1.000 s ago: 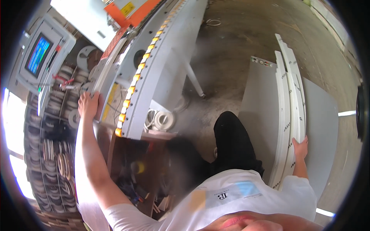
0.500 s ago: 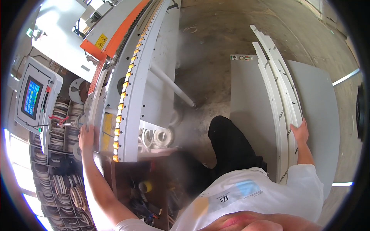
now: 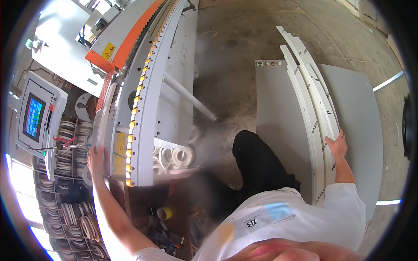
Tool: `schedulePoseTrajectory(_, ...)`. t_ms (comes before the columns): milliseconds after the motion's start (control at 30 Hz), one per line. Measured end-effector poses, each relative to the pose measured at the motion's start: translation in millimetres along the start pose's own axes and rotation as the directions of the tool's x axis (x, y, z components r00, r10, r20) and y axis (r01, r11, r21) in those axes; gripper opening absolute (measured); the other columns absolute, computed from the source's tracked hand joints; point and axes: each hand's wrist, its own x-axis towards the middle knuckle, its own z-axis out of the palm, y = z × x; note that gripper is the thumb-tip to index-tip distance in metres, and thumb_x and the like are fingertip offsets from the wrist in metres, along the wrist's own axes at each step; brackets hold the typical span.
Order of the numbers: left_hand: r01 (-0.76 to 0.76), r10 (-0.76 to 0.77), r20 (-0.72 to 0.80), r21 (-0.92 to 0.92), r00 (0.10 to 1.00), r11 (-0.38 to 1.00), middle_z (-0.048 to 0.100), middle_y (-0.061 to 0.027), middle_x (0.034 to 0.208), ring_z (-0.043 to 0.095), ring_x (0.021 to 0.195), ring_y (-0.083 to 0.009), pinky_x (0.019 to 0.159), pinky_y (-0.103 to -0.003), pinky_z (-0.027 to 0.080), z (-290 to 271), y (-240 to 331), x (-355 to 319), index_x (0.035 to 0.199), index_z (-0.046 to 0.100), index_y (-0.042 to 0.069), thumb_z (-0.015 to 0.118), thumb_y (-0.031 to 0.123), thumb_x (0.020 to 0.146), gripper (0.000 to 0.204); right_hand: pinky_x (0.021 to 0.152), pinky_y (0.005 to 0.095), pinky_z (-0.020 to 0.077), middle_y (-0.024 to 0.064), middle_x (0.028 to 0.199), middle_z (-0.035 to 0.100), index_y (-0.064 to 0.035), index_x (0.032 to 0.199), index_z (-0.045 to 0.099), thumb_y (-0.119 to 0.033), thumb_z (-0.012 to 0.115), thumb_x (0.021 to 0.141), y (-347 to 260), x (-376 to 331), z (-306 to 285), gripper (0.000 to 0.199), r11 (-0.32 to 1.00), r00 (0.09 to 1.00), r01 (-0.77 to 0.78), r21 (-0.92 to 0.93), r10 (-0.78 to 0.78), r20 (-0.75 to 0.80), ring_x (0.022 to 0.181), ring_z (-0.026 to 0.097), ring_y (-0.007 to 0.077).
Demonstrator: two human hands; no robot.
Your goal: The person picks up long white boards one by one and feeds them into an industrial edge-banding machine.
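Observation:
At the left, my left hand (image 3: 96, 161) grips the near end of a long white strip (image 3: 107, 106), thumb on one side and fingers on the other. That strip lies along the infeed side of a long edge-banding machine (image 3: 141, 143) with a row of yellow rollers. On the right, my right hand (image 3: 338, 145) is closed over the outer edge of a white board strip (image 3: 321, 104), its thumb on top. Several such strips with small dark marks lie side by side on a large grey panel (image 3: 278, 126). The fingertips of my right hand are hidden behind the edge.
A control box with a lit screen (image 3: 35, 116) stands at the far left, above racks of edge-band rolls (image 3: 74, 213). Below the machine are white coils (image 3: 182, 155) and a brown cabinet with tools and a yellow tape roll (image 3: 164, 213). A white diagonal leg (image 3: 191, 98) braces the machine.
The whole view has shifted slightly to the left. Both hands keep their places on the strips, with little visible movement.

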Motion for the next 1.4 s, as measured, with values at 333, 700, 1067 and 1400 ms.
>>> schedulePoseTrajectory(333,-0.013,0.015,0.050,-0.034,0.999,0.999,0.059,-0.0197,0.153,0.053,0.142,-0.0425,0.117,-0.051,0.042,3.0,-11.0,3.9,0.151,0.054,0.007,0.055,0.062,0.104,0.073,0.112,0.0492,0.0521,0.0165,0.157,0.055,-0.0077,0.164,0.036,-0.057,0.080,0.081,6.1,6.6,10.0,0.107,1.000,1.000,0.016,0.018,-0.015,-0.023,0.139,0.059,0.0356)
schedulePoseTrajectory(700,-0.031,0.030,0.046,0.010,0.998,0.999,0.057,-0.0201,0.155,0.053,0.142,-0.0437,0.116,-0.052,0.043,-0.7,-4.2,0.5,0.153,0.053,0.007,0.053,0.062,0.105,0.073,0.112,0.0502,0.0522,0.0157,0.157,0.055,-0.0089,0.163,0.037,-0.057,0.080,0.081,0.1,0.7,2.4,0.105,1.000,1.000,-0.011,-0.006,0.011,-0.010,0.139,0.060,0.0355)
schedulePoseTrajectory(1067,-0.061,0.061,0.003,0.033,0.998,0.998,0.058,-0.0287,0.151,0.050,0.145,-0.0446,0.120,-0.050,0.040,12.8,-14.4,1.2,0.148,0.053,-0.007,0.052,0.052,0.108,0.072,0.113,0.0506,0.0497,0.0175,0.158,0.055,-0.0074,0.162,0.040,-0.058,0.080,0.083,-6.5,2.9,3.6,0.102,0.998,0.998,0.053,0.044,-0.051,-0.045,0.140,0.058,0.0394)
schedulePoseTrajectory(1400,0.192,-0.202,0.069,0.121,0.977,0.974,0.051,-0.0157,0.163,0.039,0.156,-0.0347,0.126,-0.057,0.029,4.7,40.7,17.8,0.156,0.051,0.008,0.052,0.069,0.100,0.083,0.115,0.0503,0.0474,0.0199,0.162,0.050,-0.0043,0.164,0.037,-0.059,0.078,0.087,-4.7,1.9,5.4,0.103,1.000,1.000,0.016,-0.024,-0.017,-0.018,0.142,0.055,0.0410)
